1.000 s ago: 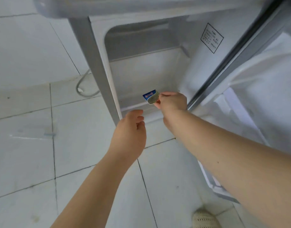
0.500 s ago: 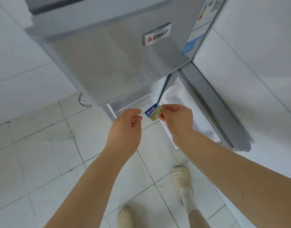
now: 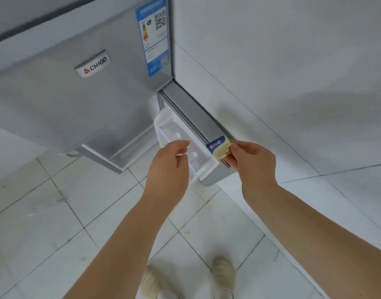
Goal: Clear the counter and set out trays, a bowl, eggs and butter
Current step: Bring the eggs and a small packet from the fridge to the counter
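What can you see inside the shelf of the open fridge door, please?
The door shelf shows white rounded egg-holder bumps; the left hand covers part of it, so whether eggs remain is unclear.

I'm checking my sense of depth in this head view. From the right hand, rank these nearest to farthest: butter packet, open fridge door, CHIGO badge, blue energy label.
1. Butter packet: pinched in the right hand.
2. Open fridge door: just left of it, behind the packet.
3. CHIGO badge and blue energy label: both far up the fridge front, upper left; too close to call.
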